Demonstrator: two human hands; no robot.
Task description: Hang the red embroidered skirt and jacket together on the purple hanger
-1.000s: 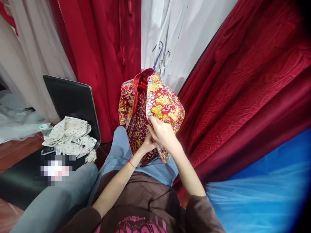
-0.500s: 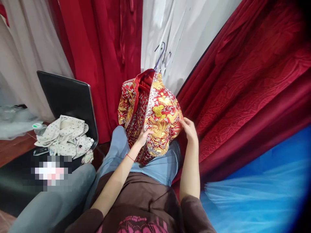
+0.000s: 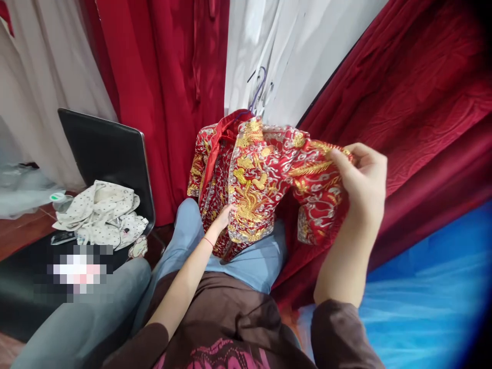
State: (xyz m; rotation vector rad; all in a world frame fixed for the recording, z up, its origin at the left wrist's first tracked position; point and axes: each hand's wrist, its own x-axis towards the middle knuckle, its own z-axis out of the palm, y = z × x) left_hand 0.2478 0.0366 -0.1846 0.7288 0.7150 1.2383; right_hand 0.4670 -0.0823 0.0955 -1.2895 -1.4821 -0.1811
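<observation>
In the head view, the embroidered red jacket (image 3: 253,179) hangs on a hanger (image 3: 259,87) above the person's knees. The right hand (image 3: 361,179) pinches its sleeve end, stretched out sideways. The left hand (image 3: 223,218) has its fingers pressed on the front hem. A spotted cloth (image 3: 100,212) lies on the black chair (image 3: 103,148).

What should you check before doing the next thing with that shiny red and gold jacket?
1. Right hand grips the sleeve end: ok.
2. Left hand steadies the jacket front: ok.
3. Jacket is on its hanger: ok; what the hook hangs from: cannot tell.
4. Sleeve spread flat without bunching: not ok, it folds under the hand.
5. Hem off the floor, resting on the lap: ok.
</observation>
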